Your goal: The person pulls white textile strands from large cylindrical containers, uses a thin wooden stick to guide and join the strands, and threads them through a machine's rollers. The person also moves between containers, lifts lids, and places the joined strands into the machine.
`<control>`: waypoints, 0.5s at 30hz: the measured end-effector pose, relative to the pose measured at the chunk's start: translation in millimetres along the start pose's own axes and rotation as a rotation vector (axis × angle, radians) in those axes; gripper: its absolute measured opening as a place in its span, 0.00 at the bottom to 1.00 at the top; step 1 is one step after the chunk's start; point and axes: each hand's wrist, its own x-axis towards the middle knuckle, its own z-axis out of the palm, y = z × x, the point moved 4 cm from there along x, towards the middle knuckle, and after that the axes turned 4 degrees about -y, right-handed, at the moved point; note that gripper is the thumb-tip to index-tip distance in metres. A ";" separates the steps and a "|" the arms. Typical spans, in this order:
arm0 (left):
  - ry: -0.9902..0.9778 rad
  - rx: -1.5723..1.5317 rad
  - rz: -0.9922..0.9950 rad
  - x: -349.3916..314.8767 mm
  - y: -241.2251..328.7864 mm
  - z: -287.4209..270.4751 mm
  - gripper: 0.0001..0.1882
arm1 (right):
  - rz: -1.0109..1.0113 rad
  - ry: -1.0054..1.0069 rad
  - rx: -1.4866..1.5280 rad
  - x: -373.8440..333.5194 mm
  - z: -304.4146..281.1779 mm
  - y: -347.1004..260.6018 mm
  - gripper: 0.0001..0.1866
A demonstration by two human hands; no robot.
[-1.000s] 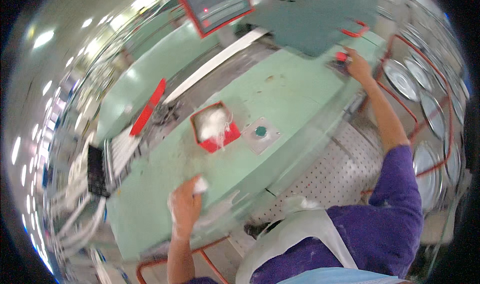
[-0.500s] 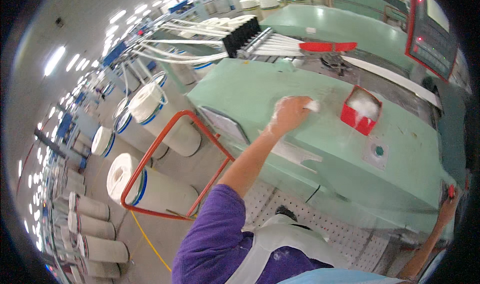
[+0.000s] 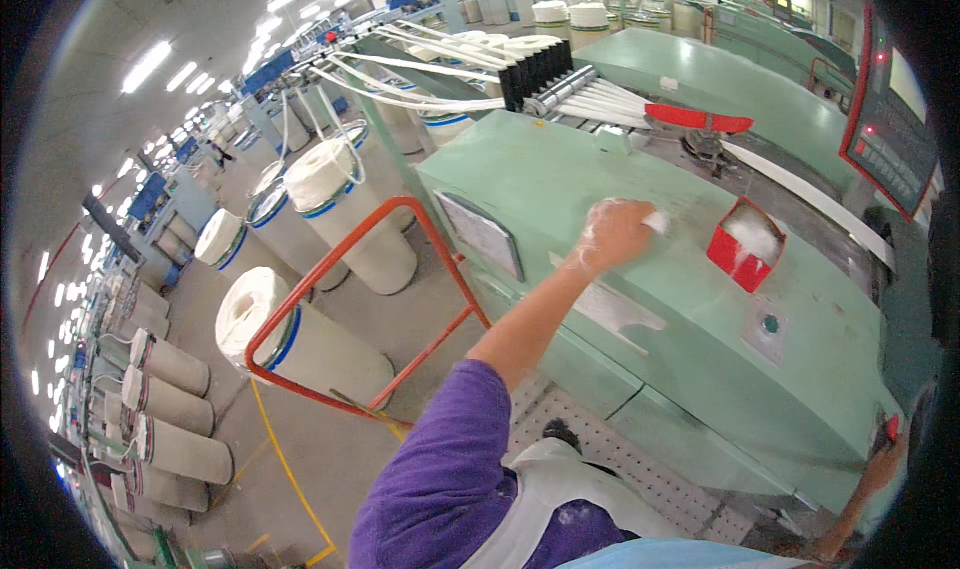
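Observation:
My left hand [image 3: 612, 235] is closed over the green machine cover [image 3: 560, 184], with a small white wad of cotton fibre [image 3: 657, 223] pinched at its fingertips. White lint clings to the wrist and the back of this hand. To its right, a red box [image 3: 738, 273] full of white fluff [image 3: 752, 237] sits on the cover. At the far right edge, my right hand [image 3: 884, 461] is at the cover's corner, next to a red knob [image 3: 892, 429]. Its fingers are too small and dim there to make out.
Behind the cover, white slivers [image 3: 612, 102] run through black guides [image 3: 540, 71]. A red tube rail [image 3: 330, 269] stands at left, among tall cans of coiled sliver [image 3: 335, 354]. A control panel [image 3: 895, 119] hangs at upper right. Underfoot is a perforated step [image 3: 650, 469].
The view has swung slightly, so most of the machine appears farther right. My left hand keeps the white wad over the cover, and my right hand stays by the red knob.

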 end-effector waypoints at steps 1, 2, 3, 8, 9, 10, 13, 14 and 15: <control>0.009 -0.012 0.002 -0.2 0.3 0.4 0.13 | 0.054 0.050 0.102 -4.4 5.6 5.0 0.20; 0.007 -0.004 0.001 -0.1 0.2 0.8 0.13 | 0.143 0.072 0.192 -7.4 11.1 11.3 0.20; 0.008 0.020 -0.003 -0.1 0.5 0.9 0.13 | 0.202 0.137 0.417 -12.9 15.0 15.2 0.20; -0.021 0.015 0.001 0.9 2.0 -3.9 0.12 | 0.061 0.324 0.421 -20.5 2.5 -2.6 0.19; -0.019 0.028 0.009 0.5 2.6 -5.3 0.12 | 0.035 0.359 0.405 -21.4 -4.3 -7.9 0.18; -0.010 -0.005 0.007 -0.2 2.5 -6.8 0.13 | 0.073 0.337 0.436 -21.4 -8.2 -11.1 0.18; -0.013 -0.029 -0.001 -1.7 3.1 -9.2 0.13 | 0.104 0.312 0.492 -21.9 -20.4 -21.0 0.19; -0.020 -0.024 -0.005 -1.9 3.2 -9.2 0.13 | 0.094 0.315 0.503 -22.5 -23.7 -23.9 0.19; -0.011 -0.011 0.003 -2.0 3.6 -9.6 0.13 | 0.084 0.318 0.513 -22.7 -26.1 -26.6 0.19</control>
